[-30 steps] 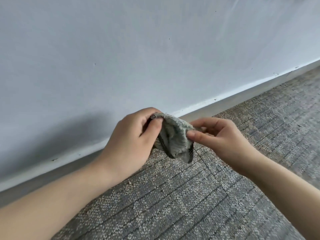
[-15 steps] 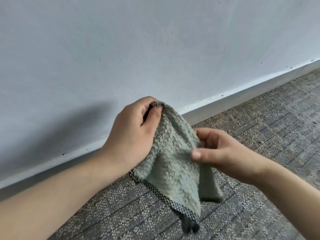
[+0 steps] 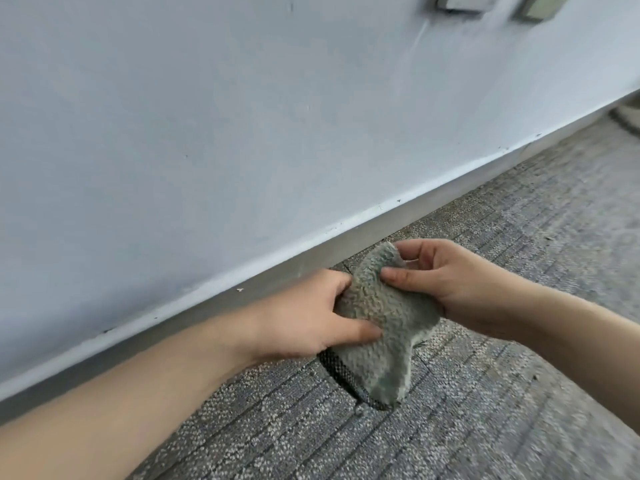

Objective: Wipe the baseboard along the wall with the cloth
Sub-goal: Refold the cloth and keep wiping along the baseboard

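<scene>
Cloth regathered, brought down toward the wall.
My left hand [image 3: 304, 317] and right hand [image 3: 446, 282] both pinch the fluffy grey-green terry cloth [image 3: 384, 327], bunched again after hanging open. It is near the grey baseboard strip [image 3: 433, 199], apparently not touching; wiping not yet begun.

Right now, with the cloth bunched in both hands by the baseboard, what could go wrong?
1. The cloth is bunched between the left grip and right grip, pinched rather than wrapped. Pressed to the baseboard, it may slip or clean only a narrow strip.
2. Its lower corner hangs close to the carpet and could drag, picking up lint.
3. Dark chipped spots along the baseboard's top edge might snag the pile.
</scene>
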